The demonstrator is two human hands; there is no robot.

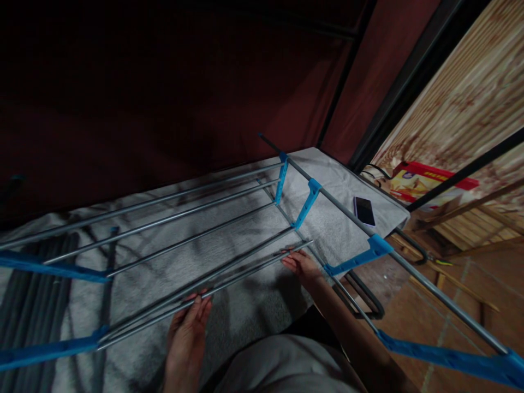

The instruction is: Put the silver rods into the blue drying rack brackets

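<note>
A rack of grey metal rods [192, 234] with blue plastic connectors [307, 202] lies over a grey blanket [245, 305]. My left hand [186, 333] grips the nearest rods from below, fingers curled over them. My right hand [301, 265] pinches the loose end of a front rod [254, 265] near a blue connector [360, 256]. The rods run from lower left to upper right between my hands.
A black phone [364, 210] lies on the blanket's right corner. A red box [426, 183] sits on the floor at the right beside wooden slats. A dark red wall stands behind. More blue bars [450, 357] cross the lower right and left edges.
</note>
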